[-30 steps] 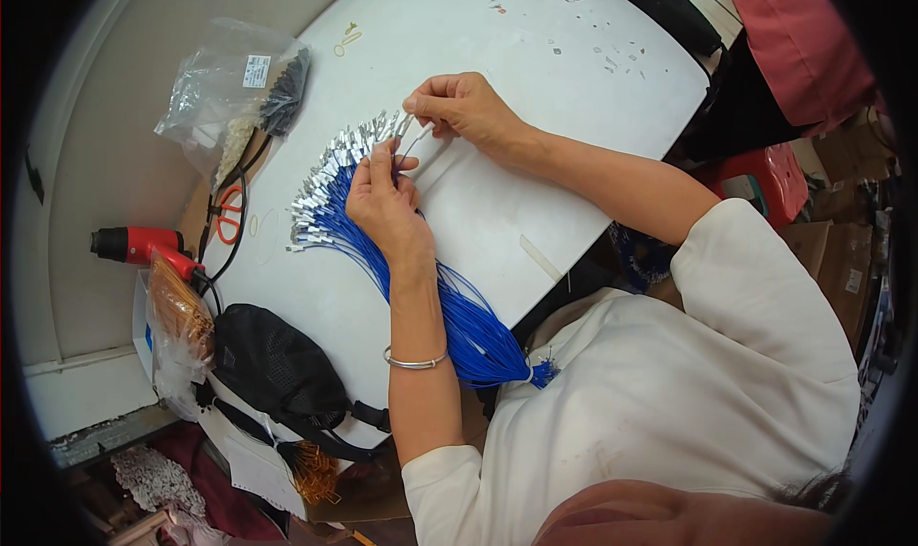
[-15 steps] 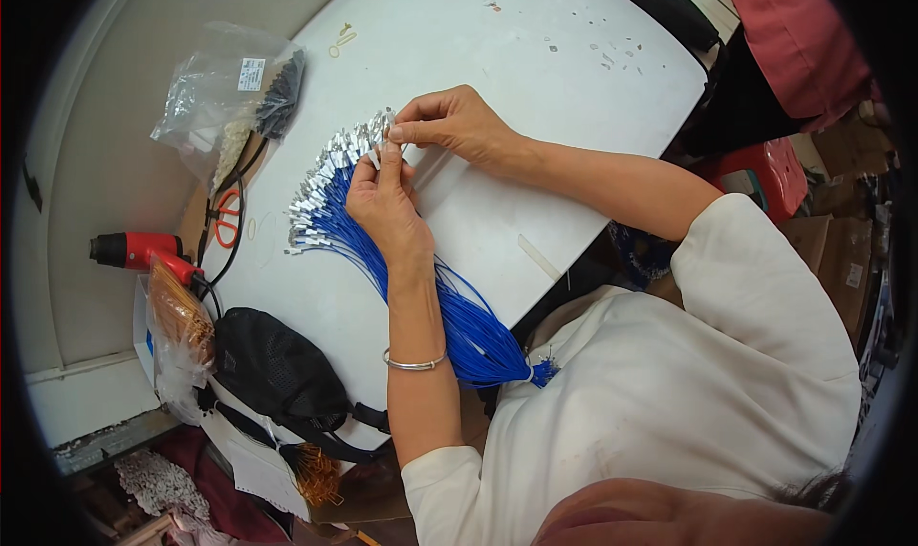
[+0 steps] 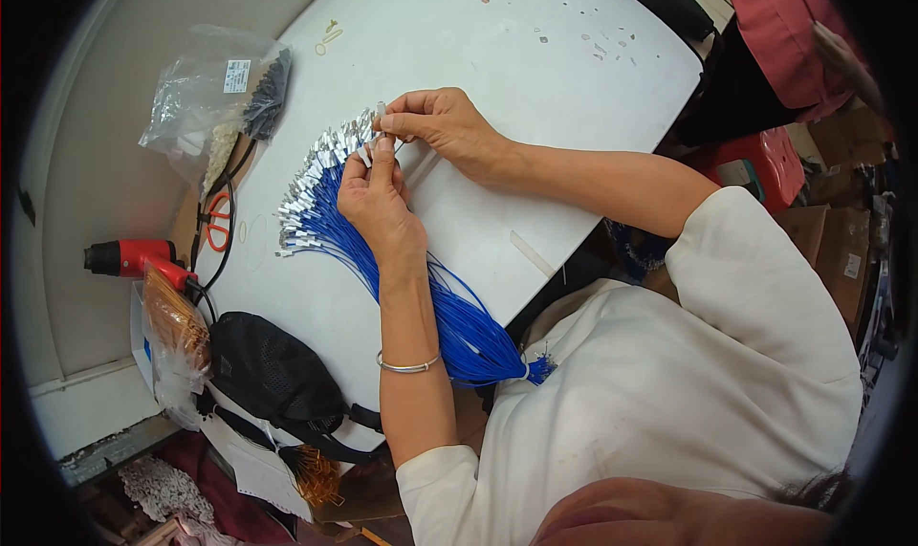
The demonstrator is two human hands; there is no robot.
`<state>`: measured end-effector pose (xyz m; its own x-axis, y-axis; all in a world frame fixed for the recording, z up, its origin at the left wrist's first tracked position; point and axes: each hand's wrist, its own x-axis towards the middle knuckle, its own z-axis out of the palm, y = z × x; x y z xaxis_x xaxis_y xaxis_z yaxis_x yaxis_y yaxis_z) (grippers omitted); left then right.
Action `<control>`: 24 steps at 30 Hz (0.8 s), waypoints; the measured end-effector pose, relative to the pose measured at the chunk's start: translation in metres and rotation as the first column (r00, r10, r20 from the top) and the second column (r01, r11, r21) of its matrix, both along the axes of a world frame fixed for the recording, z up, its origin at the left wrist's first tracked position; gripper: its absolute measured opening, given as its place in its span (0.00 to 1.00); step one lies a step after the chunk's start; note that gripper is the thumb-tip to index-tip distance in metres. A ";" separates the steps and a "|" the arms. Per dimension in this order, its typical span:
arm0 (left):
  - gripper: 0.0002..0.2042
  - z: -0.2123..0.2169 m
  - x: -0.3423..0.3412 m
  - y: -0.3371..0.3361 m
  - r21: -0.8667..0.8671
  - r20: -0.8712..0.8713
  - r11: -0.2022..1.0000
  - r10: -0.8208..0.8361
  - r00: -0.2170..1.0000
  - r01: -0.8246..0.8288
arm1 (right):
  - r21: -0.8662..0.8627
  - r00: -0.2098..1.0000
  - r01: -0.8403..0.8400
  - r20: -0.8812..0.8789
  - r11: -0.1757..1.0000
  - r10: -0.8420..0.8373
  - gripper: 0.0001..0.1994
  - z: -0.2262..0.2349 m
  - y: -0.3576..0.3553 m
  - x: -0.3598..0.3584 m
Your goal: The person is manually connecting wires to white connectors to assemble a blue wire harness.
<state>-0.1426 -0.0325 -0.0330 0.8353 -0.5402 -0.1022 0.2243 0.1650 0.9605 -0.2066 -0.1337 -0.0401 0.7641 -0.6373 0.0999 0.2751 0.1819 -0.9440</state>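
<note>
left hand (image 3: 378,202) still pinching blue wires (image 3: 421,288) | right hand (image 3: 435,125) now pinching terminal (image 3: 381,111)

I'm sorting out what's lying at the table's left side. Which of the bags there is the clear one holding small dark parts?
The clear plastic bag at the table's far left corner, beyond the scissors. The black mesh bag is opaque and lies at the near edge.

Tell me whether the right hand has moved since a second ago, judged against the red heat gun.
Yes, slightly. The right hand has slid left toward the red heat gun side, and its fingertips now meet the left hand over the silver-tipped blue wires.
</note>
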 end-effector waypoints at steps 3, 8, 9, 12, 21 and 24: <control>0.07 -0.001 -0.001 -0.002 -0.004 -0.007 1.000 -0.004 1.000 0.004 | 0.046 1.000 -0.002 0.007 0.999 0.001 0.07 -0.001 -0.001 -0.001; 0.06 0.002 -0.001 0.003 0.006 0.009 1.000 0.026 1.000 -0.026 | -0.029 0.997 -0.053 -0.051 0.998 0.051 0.07 0.000 0.000 -0.002; 0.06 0.001 -0.001 0.003 0.004 0.007 1.000 0.025 1.000 -0.025 | -0.030 0.997 -0.052 -0.052 0.998 0.050 0.07 0.000 0.000 -0.002; 0.06 0.000 -0.001 0.002 -0.002 0.014 1.000 0.007 1.000 -0.007 | -0.022 0.998 -0.050 -0.033 0.999 0.049 0.07 -0.002 -0.002 -0.002; 0.05 -0.001 0.000 0.000 0.026 0.016 1.000 0.011 1.000 -0.011 | 0.041 0.998 -0.054 -0.019 0.998 0.055 0.07 -0.005 -0.002 0.001; 0.05 0.000 0.000 0.001 0.026 0.019 1.000 0.004 1.000 -0.005 | 0.045 0.998 -0.060 -0.023 0.997 0.061 0.07 -0.002 -0.003 0.000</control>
